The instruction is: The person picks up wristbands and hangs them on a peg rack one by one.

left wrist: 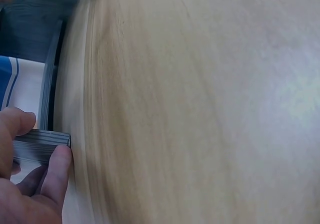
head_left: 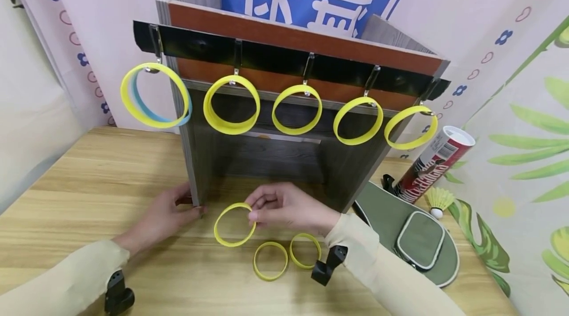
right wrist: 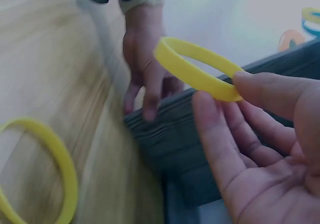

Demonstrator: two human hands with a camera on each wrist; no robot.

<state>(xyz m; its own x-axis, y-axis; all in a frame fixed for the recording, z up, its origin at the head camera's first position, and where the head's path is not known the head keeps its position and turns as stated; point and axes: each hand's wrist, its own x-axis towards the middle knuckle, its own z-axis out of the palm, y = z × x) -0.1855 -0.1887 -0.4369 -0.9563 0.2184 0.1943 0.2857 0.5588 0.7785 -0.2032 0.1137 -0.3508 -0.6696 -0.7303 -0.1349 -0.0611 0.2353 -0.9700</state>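
Note:
A dark wooden stand (head_left: 289,27) has a black strip (head_left: 271,57) of hooks across its front. Several yellow silicone bands (head_left: 209,116) hang there, with a blue band (head_left: 189,108) behind the leftmost one. My left hand (head_left: 166,215) grips the bottom front edge of the stand's left side panel (left wrist: 42,146), thumb and fingers on either side. Between thumb and fingertips my right hand (head_left: 289,207) pinches a yellow silicone band (right wrist: 182,71), raised in front of the stand's opening. Two more yellow bands, one on the left (head_left: 268,279) and one on the right (head_left: 306,267), lie on the table below it.
Right of the stand, a green padded case (head_left: 382,212) lies on the wood-grain table (head_left: 102,173). A red snack tube (head_left: 428,170) leans behind it, with a shuttlecock (head_left: 439,200) beside the tube. Printed cloth (head_left: 106,34) hangs behind and at the sides.

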